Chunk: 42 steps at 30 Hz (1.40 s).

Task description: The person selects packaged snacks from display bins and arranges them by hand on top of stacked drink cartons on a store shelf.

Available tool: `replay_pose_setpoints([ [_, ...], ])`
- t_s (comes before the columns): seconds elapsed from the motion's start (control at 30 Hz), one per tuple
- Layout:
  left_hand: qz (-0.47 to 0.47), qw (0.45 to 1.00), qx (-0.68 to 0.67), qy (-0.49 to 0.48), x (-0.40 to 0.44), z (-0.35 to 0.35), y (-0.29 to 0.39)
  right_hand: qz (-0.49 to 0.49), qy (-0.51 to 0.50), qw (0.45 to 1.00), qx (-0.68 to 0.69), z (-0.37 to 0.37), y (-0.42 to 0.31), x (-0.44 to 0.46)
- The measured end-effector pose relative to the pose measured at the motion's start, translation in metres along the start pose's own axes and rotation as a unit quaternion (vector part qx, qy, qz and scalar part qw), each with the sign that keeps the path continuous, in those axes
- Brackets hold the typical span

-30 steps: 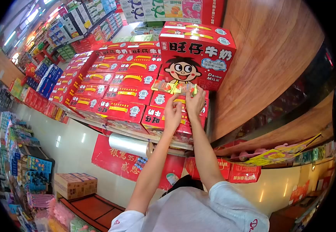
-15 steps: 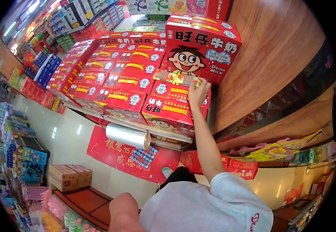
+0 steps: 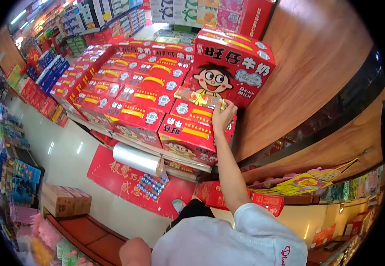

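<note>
1. Our right grip (image 3: 223,116) is at the right end of a row of small yellow packets (image 3: 197,98), the fingers bent and touching the end one; we cannot tell whether thumb and fingers are pinched together on it.
2. Our left grip is out of sight, so we cannot tell how it stands; only our bent left arm (image 3: 135,252) shows at the bottom edge.
3. We see the packets lying in a line on top of the red cartons (image 3: 144,96), along the foot of a tall red box (image 3: 245,55).
4. That box stands upright, its cartoon face turned towards us, beside a wooden panel (image 3: 312,66) on our right.
5. Below the front edge of the cartons we have a roll of clear film (image 3: 135,158).
6. Beneath it, a red mat (image 3: 104,170) lies on the pale floor (image 3: 75,144), with a cluster of blue-topped items (image 3: 153,185) over it.
7. To our left sits a cardboard box (image 3: 66,201), well apart from the cartons.
</note>
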State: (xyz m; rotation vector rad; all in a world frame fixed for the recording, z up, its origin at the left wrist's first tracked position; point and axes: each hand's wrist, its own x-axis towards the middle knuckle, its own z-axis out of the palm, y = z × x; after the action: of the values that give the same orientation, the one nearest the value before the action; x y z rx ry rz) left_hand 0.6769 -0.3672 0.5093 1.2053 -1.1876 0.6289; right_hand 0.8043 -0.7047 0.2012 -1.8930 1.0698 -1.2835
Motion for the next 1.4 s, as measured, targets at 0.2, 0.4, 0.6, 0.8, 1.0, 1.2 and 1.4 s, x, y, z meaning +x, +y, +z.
replay_pose_setpoints([
  [0.2, -0.007, 1.000, 0.024, 0.003, -0.015, -0.003, 0.009, -0.008, -0.033, 0.999, -0.008, 0.000, -0.007, -0.004],
  [0.4, -0.014, 0.999, -0.017, 0.030, -0.034, -0.016, 0.018, -0.041, -0.010, 0.999, -0.019, 0.000, 0.002, 0.001],
  [0.6, -0.011, 0.965, -0.215, 0.151, -0.098, -0.067, 0.051, -0.086, 0.023, 0.996, -0.016, 0.001, 0.015, 0.009],
  [0.8, -0.336, 0.788, -0.089, 0.508, -0.288, -0.105, -0.009, -0.103, 0.058, 0.993, 0.006, -0.011, 0.018, 0.020],
  [1.0, -0.486, 0.633, 0.076, 0.598, -0.463, -0.093, 0.043, -0.135, -0.126, 0.964, 0.194, -0.080, -0.060, -0.104],
  [1.2, -0.394, 0.572, 0.205, 0.690, -0.504, -0.123, 0.135, -0.227, -0.615, 0.723, 0.216, -0.150, -0.081, -0.376],
  [1.4, -0.265, 0.487, 0.370, 0.745, -0.528, -0.129, 0.235, -0.337, -0.786, 0.394, 0.336, -0.274, -0.119, -0.548],
])
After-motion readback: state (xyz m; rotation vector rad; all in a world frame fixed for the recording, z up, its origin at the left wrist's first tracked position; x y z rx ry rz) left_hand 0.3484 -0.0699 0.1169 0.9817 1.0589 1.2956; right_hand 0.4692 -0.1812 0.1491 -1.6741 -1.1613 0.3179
